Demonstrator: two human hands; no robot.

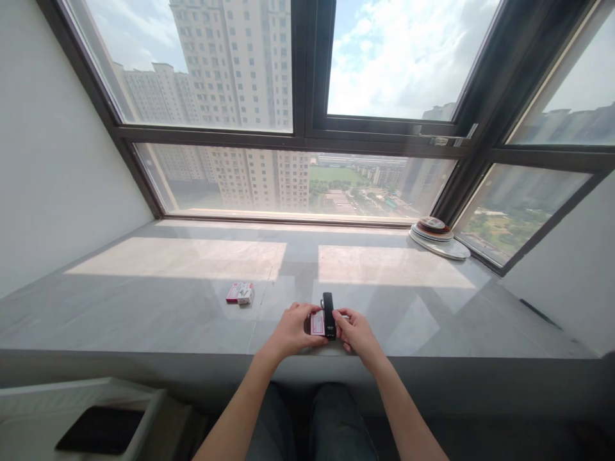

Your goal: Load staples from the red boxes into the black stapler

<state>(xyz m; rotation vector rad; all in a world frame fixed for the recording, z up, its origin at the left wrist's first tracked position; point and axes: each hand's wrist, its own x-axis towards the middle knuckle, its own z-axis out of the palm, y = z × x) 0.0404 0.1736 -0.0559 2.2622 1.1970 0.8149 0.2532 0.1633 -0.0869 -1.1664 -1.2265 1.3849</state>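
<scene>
A black stapler (328, 317) stands lengthwise near the front edge of the grey sill. My right hand (356, 333) is closed on its right side, fingertips pressed against it. My left hand (292, 328) curls around a small pink-and-white box (317, 323) at the stapler's left side, with its fingertips close to both ends of the stapler. The palm side of this hand is hidden. Farther left on the sill lie a small red-and-white box (233, 293) and a white box (245, 294), side by side and touching.
A stack of round plates or discs (439, 246) sits in the far right corner by the window frame (307, 137). Below the sill (144, 320) at left is a white tray-like surface (43, 403) with a dark flat object (100, 430) on it.
</scene>
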